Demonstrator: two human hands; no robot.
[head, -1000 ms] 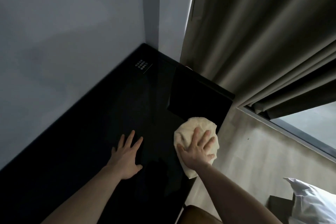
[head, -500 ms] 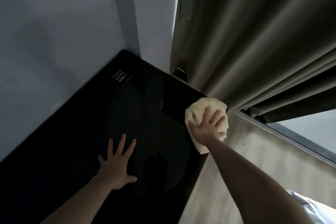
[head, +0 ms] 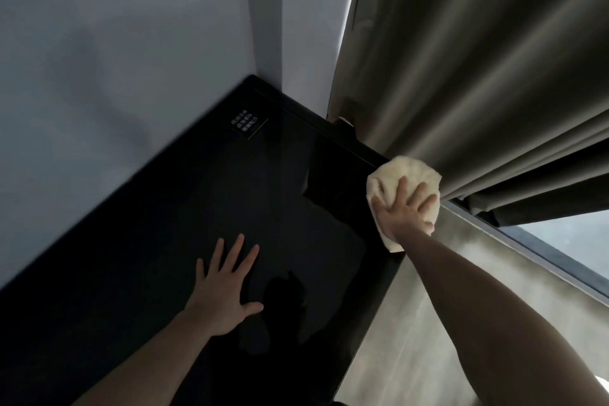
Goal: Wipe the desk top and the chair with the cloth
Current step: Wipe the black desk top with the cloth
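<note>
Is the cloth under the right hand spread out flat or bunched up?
Bunched up. The cloth forms a rounded wad with folds under the right hand, whose straight fingers press it onto the desk corner.

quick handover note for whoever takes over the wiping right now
Left hand: flat on the desk top, fingers spread, holding nothing.
Right hand: pressing the cloth down with straight fingers at the far right corner, beside the curtain.
Done: wiping is under way; how much is covered cannot be told.
Left: the remaining desk top, then the chair, which is out of view.
</note>
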